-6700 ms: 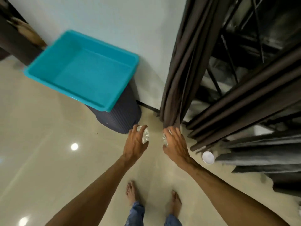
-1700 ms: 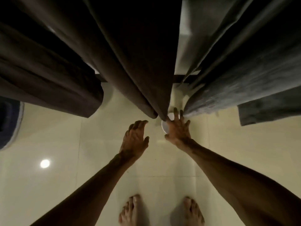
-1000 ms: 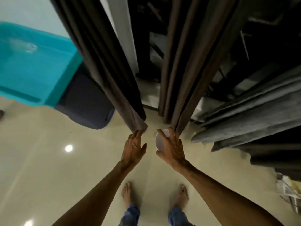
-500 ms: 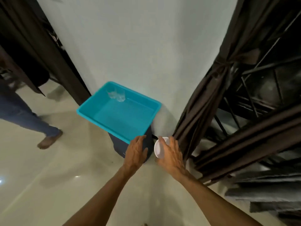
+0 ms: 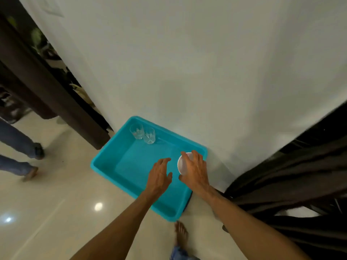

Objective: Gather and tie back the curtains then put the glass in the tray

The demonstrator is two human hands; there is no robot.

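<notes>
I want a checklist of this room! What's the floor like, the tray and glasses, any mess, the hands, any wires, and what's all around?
Surface: shiny cream floor with light spots reflected on it.
Job's things: turquoise tray by the wall; two clear glasses stand in its far corner; dark curtain bunched at the right, its tie not in view.
Clutter: nothing seen.
Hands: left hand is open above the tray and holds nothing; right hand grips a white cup over the tray.
Cables: nothing seen.
Surroundings: white wall; another person's legs at the left.
</notes>
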